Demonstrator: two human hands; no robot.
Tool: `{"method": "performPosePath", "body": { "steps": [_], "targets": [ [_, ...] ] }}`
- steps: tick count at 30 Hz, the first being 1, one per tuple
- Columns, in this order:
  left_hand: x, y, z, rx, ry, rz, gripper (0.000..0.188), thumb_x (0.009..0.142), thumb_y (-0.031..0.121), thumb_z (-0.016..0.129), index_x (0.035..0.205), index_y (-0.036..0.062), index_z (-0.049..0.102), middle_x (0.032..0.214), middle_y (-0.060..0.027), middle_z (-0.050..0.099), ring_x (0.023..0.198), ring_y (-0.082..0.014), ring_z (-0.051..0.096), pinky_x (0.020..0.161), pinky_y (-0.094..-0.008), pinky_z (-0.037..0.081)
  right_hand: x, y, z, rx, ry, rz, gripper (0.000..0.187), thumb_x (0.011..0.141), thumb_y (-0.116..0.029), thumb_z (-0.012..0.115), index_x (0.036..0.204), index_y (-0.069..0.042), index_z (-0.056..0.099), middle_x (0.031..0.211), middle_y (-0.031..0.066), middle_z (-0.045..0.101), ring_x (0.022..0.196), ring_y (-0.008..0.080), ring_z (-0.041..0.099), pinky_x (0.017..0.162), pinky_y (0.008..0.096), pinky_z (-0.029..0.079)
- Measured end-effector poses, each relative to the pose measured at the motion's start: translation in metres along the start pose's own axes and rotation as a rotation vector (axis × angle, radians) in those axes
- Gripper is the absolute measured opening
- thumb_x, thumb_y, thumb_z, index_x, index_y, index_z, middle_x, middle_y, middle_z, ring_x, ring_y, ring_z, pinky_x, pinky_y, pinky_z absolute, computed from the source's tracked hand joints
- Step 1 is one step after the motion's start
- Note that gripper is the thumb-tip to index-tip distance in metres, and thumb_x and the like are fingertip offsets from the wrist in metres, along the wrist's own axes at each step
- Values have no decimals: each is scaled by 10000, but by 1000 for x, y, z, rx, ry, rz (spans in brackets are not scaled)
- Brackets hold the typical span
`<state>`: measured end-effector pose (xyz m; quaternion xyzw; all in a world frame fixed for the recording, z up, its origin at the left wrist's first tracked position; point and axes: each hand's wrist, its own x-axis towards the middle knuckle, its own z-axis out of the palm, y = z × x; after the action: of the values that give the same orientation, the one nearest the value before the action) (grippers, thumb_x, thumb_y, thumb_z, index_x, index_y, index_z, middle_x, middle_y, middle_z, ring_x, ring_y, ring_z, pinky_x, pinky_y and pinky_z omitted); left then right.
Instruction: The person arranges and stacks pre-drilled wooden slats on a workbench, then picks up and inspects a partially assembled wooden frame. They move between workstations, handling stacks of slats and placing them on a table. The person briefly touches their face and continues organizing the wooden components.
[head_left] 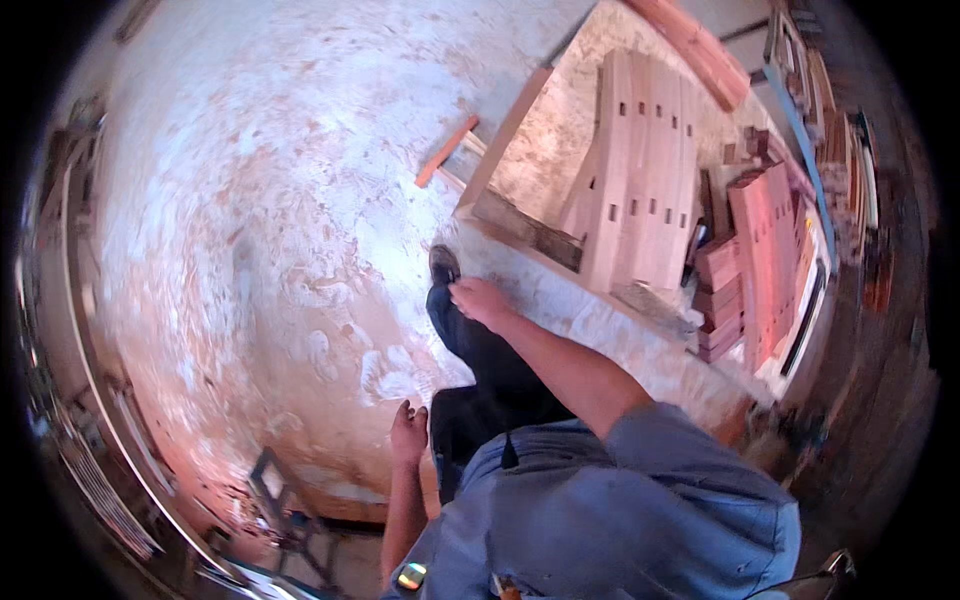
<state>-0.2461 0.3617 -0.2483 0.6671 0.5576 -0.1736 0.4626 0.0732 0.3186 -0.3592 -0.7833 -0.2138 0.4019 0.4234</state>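
Observation:
My right hand (480, 301) hangs in front of my dark trousers, near my shoe (443, 264). Its fingers are curled in, and no object shows in them. Lower down, beside my other leg, is my left hand (408, 436), with its fingers loosely bent and apart and nothing seen in it. Neither hand touches the workbench (535, 245) to my right. Several long pale wooden boards (640, 170) with small rectangular slots lie on that bench. Next to them are stacked reddish wooden pieces (762, 265), some slotted too.
A worn, dusty floor (270, 220) spreads ahead and to my left. An orange-brown wooden bar (446, 152) juts out beside the bench. A thick reddish beam (700, 50) lies at the bench's far end. Dark frame-like equipment (275, 490) stands at the lower left. More timber (835, 120) is stacked at the far right.

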Motion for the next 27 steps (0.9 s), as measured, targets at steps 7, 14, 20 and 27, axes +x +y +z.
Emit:
{"method": "performPosePath", "body": {
  "steps": [7,14,20,27],
  "targets": [
    [118,72,-95,187,16,98,699,850,338,678,1371,-52,421,1340,-310,462,1255,-463,422,1069,-493,356,188,-42,102,222,31,422,292,886,-308,592,736,-59,610,660,48,589,559,165,547,483,337,427],
    [265,111,-142,706,-19,259,697,828,363,670,1376,-6,447,1375,-246,476,1288,-419,416,1082,-506,344,325,1,90,213,345,591,386,777,-373,639,830,8,671,884,247,675,865,398,656,789,482,496],
    [340,141,-185,799,-147,243,624,818,341,655,1329,17,504,1359,-177,518,1314,-400,401,1077,-523,334,395,41,40,47,502,677,646,782,-419,646,1217,51,567,1179,269,623,1148,388,577,987,421,453],
    [371,160,-209,852,-159,325,538,794,316,652,1238,22,574,1312,-189,543,1300,-412,416,1082,-545,317,475,98,18,46,468,725,774,801,-425,702,1303,98,429,1153,246,640,1080,341,630,942,372,488]
  ]
}}
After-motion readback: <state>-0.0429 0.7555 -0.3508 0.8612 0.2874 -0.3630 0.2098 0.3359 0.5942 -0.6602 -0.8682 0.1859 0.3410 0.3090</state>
